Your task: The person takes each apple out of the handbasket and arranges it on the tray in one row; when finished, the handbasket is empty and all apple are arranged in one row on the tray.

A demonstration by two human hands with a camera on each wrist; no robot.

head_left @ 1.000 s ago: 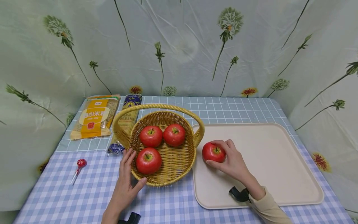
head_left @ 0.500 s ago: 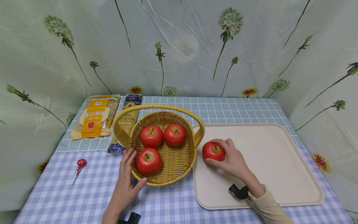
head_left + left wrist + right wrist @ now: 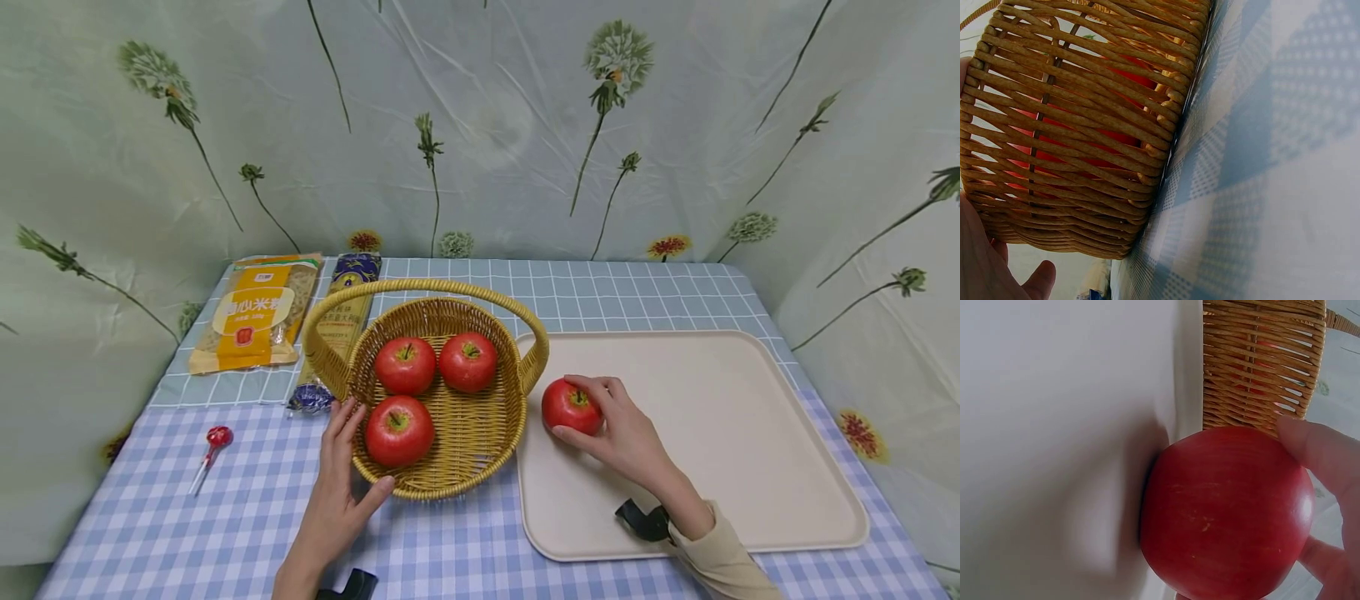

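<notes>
A red apple [image 3: 568, 407] sits at the left side of the beige tray [image 3: 705, 442]. My right hand [image 3: 622, 433] grips it, thumb at the near side and fingers at the far side. In the right wrist view the apple [image 3: 1225, 515] appears to be touching the tray surface. Left of the tray stands a wicker basket [image 3: 465, 450] with a tall handle. Three red apples [image 3: 399, 431] lie in it. My left hand [image 3: 337, 492] rests against the basket's left front rim with fingers extended and thumb spread; the left wrist view shows the basket's woven wall [image 3: 1072, 137] close up.
A lollipop [image 3: 213, 450] lies on the checked cloth [image 3: 172, 533] at the left. Behind it are a yellow food packet [image 3: 255, 317] and a spaghetti packet [image 3: 341, 325], partly covered by the basket handle. A floral curtain [image 3: 495, 150] rises behind the table.
</notes>
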